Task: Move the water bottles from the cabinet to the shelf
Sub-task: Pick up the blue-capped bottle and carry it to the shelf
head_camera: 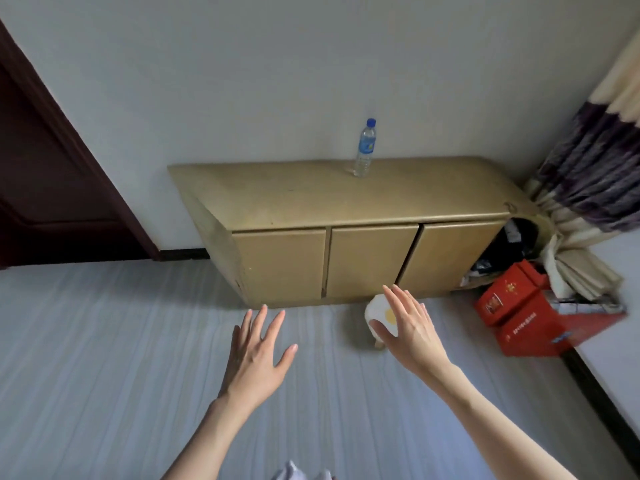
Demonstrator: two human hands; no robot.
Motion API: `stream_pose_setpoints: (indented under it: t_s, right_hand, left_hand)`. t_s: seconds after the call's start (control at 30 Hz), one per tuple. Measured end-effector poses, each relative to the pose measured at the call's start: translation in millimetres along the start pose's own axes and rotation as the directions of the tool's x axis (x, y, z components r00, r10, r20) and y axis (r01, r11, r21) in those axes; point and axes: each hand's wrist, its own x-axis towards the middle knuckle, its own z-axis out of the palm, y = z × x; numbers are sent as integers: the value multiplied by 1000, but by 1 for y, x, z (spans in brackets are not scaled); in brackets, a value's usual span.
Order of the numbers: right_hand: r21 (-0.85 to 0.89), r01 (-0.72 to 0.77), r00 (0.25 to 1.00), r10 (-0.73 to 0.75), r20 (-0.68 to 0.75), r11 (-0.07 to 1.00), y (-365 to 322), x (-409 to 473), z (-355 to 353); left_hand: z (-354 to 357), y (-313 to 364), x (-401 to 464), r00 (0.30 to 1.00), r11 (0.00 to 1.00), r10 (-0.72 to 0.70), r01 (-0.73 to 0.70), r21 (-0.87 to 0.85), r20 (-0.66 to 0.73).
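Pale striped flooring (104,341) is seen below a plain white wall (277,64), against which a low tan cabinet (346,199) with three doors is set. One water bottle (364,148) with a blue cap is stood upright on the cabinet top, at 12 o'clock. At 9 o'clock a dark door (45,168) is shown; at 3 o'clock, a striped curtain (588,161) and red boxes (519,306). The left hand (256,355) and the right hand (408,327) are held out with fingers spread, nothing gripped; a white slipper (379,311) is partly covered by the right hand.
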Motion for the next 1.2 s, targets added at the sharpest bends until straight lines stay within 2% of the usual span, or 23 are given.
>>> stream_pose_setpoints:
  t_s: [0.1, 0.3, 0.43, 0.6, 0.8, 1.0, 1.1, 1.2]
  right_hand:
    - [-3, 11, 999, -11, 33, 1000, 11, 58, 3]
    - [36, -59, 998, 58, 28, 998, 30, 185, 14]
    - [203, -186, 983, 181, 45, 961, 24, 272, 20]
    - [405, -337, 939, 333, 83, 850, 25, 376, 34]
    - [440, -398, 917, 368, 157, 805, 54, 495, 51]
    - [666, -384, 844, 536, -29, 640, 93, 610, 60]
    - [744, -333, 844, 535, -39, 579, 101, 668, 59]
    - [796, -207, 844, 515, -148, 569, 106, 707, 59]
  left_hand:
    - [8, 2, 58, 999, 1000, -5, 5, -2, 38]
    - [19, -12, 199, 995, 1000, 20, -17, -25, 96]
    - [23, -29, 297, 980, 1000, 6, 0, -31, 201]
    - [36, -47, 397, 952, 1000, 8, -2, -20, 306]
    - [62, -59, 496, 949, 1000, 2, -9, 21, 317]
    - [95, -63, 592, 899, 995, -71, 30, 100, 432]
    - [115, -58, 633, 877, 988, -123, 65, 139, 465]
    - [132, -57, 654, 864, 982, -159, 87, 169, 478]
